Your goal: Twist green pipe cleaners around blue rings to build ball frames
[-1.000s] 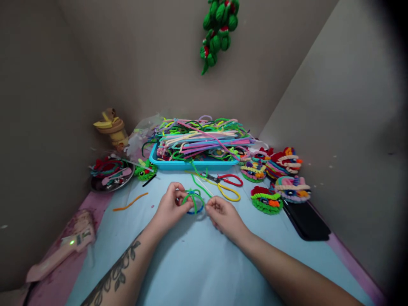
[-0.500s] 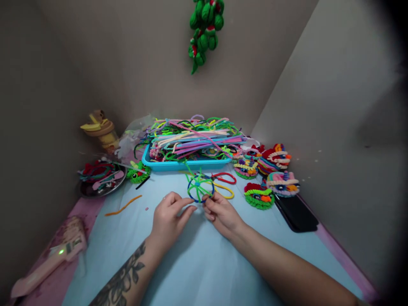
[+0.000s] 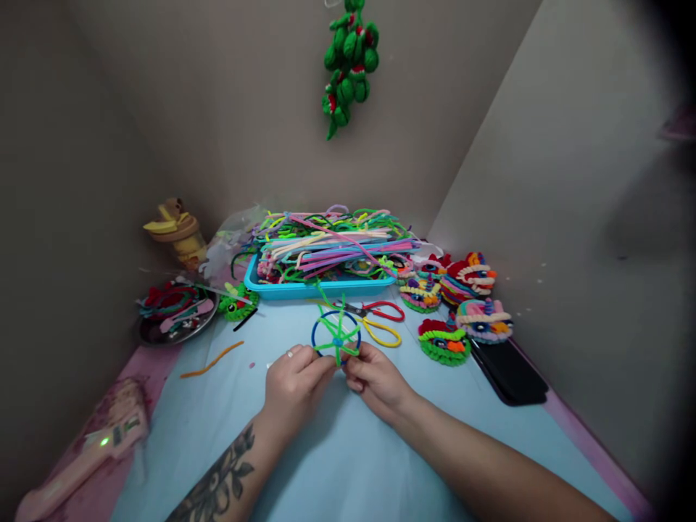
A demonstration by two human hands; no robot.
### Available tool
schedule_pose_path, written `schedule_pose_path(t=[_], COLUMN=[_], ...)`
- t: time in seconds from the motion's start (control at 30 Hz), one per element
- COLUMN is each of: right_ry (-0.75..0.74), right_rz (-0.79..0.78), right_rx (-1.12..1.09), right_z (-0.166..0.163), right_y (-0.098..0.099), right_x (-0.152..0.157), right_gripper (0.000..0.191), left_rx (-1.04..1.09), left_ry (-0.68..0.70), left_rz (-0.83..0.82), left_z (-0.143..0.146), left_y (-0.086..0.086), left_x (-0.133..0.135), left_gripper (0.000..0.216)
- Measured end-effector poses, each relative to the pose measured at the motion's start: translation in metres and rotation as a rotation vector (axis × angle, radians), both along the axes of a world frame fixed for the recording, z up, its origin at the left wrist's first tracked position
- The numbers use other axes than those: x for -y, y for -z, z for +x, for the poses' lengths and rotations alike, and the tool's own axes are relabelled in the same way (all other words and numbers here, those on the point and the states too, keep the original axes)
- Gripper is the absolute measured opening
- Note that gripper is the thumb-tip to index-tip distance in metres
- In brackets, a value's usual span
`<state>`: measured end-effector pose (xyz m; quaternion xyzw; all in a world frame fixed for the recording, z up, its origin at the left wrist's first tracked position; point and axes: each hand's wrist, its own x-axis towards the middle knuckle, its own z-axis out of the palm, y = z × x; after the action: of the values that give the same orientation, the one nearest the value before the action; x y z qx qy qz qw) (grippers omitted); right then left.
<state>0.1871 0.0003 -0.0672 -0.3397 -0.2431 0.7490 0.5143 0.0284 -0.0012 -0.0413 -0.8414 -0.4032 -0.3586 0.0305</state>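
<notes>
A dark blue pipe-cleaner ring with light green spokes [image 3: 338, 342] is held up over the light blue cloth. The spokes meet at a small blue centre, and some green ends stick out past the rim. My left hand [image 3: 298, 380] pinches the ring's lower left edge between thumb and forefinger. On the lower right edge, the fingers of my right hand [image 3: 378, 377] are closed around the rim. Just behind the ring lie scissors [image 3: 385, 323] with one red and one yellow handle loop.
A blue tray [image 3: 326, 291] heaped with pipe cleaners stands at the back. Several colourful bird-like pieces [image 3: 444, 342] and a black phone-like slab [image 3: 510, 373] lie right. Left are a metal bowl [image 3: 179, 335], an orange pipe cleaner [image 3: 212, 360] and a pink glue gun [image 3: 90, 453].
My left thumb and forefinger have closed on the ring's lower edge, where they were apart before. The ring has tilted to face me more, with its centre lower.
</notes>
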Motion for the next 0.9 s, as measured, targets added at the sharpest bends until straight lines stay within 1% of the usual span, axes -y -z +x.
schedule_pose_path(t=[0.13, 0.3, 0.47, 0.6, 0.67, 0.77, 0.83, 0.9], right_ry=[-0.023, -0.041, -0.046, -0.003, 0.032, 0.093, 0.126, 0.133], right_rz=[-0.004, -0.035, -0.043, -0.026, -0.009, 0.005, -0.001, 0.006], right_rx=[-0.034, -0.078, -0.070, -0.008, 0.013, 0.008, -0.004, 0.003], right_z=[-0.002, -0.003, -0.004, -0.003, -0.001, 0.004, 0.009, 0.014], right_y=[-0.001, -0.003, -0.007, -0.008, -0.007, -0.005, -0.004, -0.003], right_x=[0.002, 0.005, 0.006, 0.003, 0.000, -0.005, -0.008, -0.010], right_gripper=[0.026, 0.026, 0.023, 0.022, 0.022, 0.022, 0.024, 0.025], left_rx=[-0.069, -0.065, -0.033, -0.002, 0.025, 0.127, 0.272, 0.461], left_ry=[-0.003, 0.048, 0.038, 0.015, 0.025, 0.027, -0.049, -0.157], left_rz=[0.098, 0.198, 0.209, 0.167, 0.136, 0.070, -0.041, -0.224], left_z=[-0.001, -0.002, -0.003, -0.005, -0.007, -0.008, -0.007, -0.006], left_y=[-0.003, -0.007, -0.008, -0.006, -0.003, -0.001, -0.002, -0.003], left_x=[0.001, 0.002, 0.003, 0.002, 0.001, 0.000, -0.003, -0.007], left_gripper=[0.017, 0.014, 0.014, 0.013, 0.015, 0.031, 0.029, 0.020])
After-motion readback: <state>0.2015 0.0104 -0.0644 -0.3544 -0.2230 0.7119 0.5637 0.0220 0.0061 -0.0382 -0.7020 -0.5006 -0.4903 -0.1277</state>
